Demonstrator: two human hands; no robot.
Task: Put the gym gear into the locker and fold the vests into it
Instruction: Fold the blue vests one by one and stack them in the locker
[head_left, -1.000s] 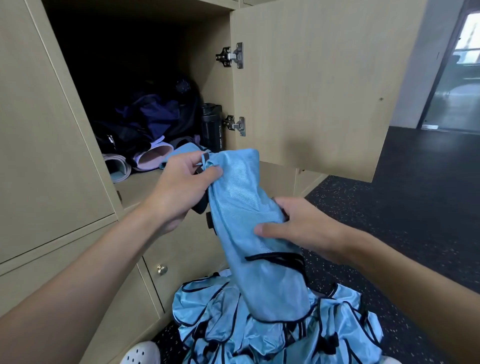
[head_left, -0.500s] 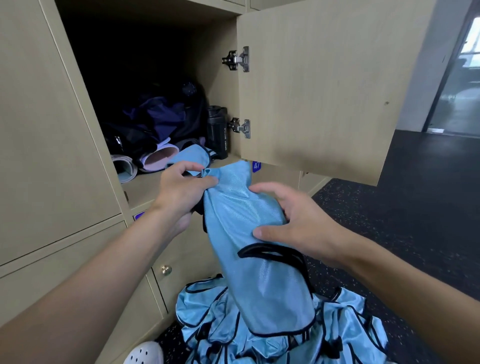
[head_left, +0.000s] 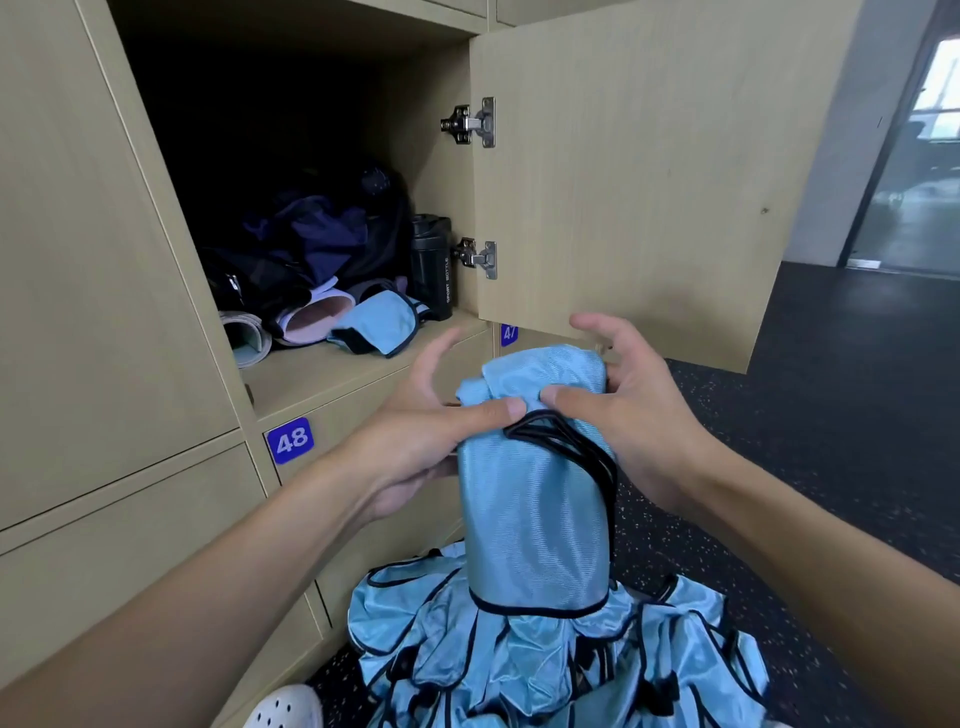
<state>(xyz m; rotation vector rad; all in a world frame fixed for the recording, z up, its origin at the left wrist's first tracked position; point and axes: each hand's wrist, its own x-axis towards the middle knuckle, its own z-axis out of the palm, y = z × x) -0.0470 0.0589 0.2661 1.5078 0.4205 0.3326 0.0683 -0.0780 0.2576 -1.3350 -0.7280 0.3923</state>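
Beige wood-grain fronts fill the left side, with a blue label 48 under the open locker and a white perforated shoe at the bottom edge. On the locker's shelf a rolled mat lies at the left edge. A heap of dark bag and clothing sits behind it. Next comes a folded vest, light blue with black trim, lying near the front. A black sport bottle stands upright against the right wall. Two metal hinges carry the door, swung open to the right.

In front of the shelf edge the left hand pinches another vest, thumb pressed on its top fold, fingers underneath. That vest hangs outside the locker as a narrow folded strip. Its hem hangs in front of the pile of vests crumpled on the dark speckled floor; whether it touches the pile is unclear. The right hand grips the same fold from the other side, thumb on the cloth, forefinger lifted.
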